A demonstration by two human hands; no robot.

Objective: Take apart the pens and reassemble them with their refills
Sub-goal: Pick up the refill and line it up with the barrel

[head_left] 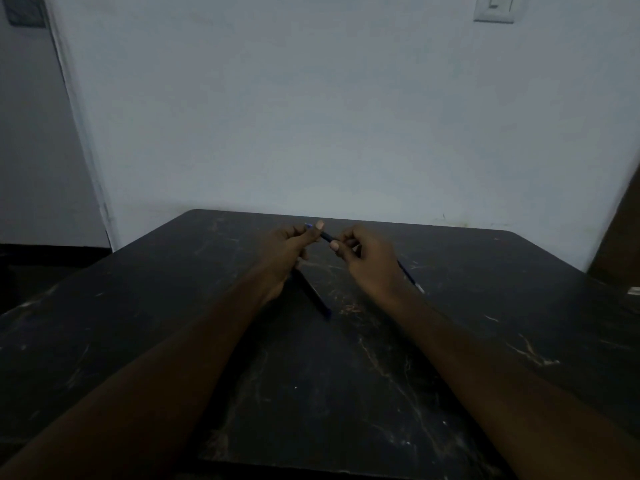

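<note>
Head view, pen pinched between left grip and right grip

Pen: we can read no print on it in this dim light.
Surface: we find no lettering.
Wall switch: we read no marking.

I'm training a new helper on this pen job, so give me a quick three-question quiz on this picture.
1. True or false: the left hand and right hand both pinch the held pen.
2. Besides it, how many pens show against the table? A none, B two, C five.
3. Fill in: the pale-tipped pen pokes out past the ___ hand, the blue-ended pen past the other.
Key: 1 true; 2 B; 3 right.
</note>
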